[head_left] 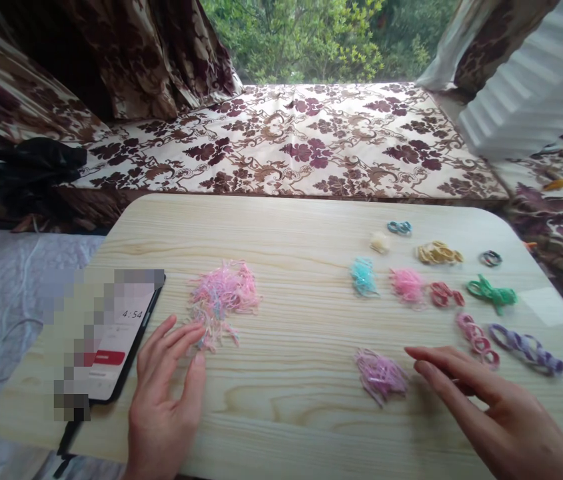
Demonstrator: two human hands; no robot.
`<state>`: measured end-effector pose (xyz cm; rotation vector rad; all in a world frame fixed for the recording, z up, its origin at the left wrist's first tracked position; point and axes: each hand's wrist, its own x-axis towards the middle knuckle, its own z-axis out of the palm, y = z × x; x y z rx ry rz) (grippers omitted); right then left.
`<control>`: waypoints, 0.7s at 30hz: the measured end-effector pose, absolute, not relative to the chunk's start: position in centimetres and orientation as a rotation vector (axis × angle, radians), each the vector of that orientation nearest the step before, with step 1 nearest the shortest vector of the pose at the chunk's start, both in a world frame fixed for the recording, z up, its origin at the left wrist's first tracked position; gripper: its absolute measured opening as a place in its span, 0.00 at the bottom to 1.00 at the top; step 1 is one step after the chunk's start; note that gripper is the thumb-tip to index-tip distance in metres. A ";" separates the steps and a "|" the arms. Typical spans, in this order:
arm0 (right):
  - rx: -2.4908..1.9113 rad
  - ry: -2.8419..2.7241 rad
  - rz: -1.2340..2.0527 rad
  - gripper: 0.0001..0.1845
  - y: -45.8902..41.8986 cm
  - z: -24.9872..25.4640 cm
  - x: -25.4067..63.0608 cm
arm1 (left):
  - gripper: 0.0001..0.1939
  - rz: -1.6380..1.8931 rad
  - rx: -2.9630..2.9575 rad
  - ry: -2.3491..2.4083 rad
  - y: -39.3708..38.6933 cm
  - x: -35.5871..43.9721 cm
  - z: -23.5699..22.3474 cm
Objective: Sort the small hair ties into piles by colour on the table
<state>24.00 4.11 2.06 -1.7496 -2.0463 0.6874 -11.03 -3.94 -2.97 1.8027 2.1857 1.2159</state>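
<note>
"Biggest first?"
"Pale wooden counter (291,320). Then the right hand (486,400), thumb and forefinger close together, beside a purple pile (380,377) of bands right of centre; can't tell whether pinching anything."
"Left hand (166,400)?"
"Wide, fingers loosely spread, tips at the edge of a pastel pile (224,293) of bands."
"Smaller still?"
"Phone (128,333), flat, left of that hand. Farther right, green bands (492,292); smallest, dark bands (494,255) just behind them."

Phone (118,327) L side pixelated, small txt unreadable; L hand (166,400) wrist cut by btm edge; R hand (501,397) fingers partly hidden, forearm cropped
</note>
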 end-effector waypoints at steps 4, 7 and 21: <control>-1.755 -2.344 0.142 0.23 4.3 0.9 26.0 | 0.11 1.226 1.805 2.167 -4.0 -11.2 -3.3; -1.761 -2.431 -0.216 0.24 4.7 0.4 25.9 | 0.12 1.218 1.819 2.168 -4.2 -11.4 -3.7; -1.654 -2.429 -0.451 0.25 7.2 1.0 23.6 | 0.15 1.271 1.889 2.127 -4.3 -12.1 -5.1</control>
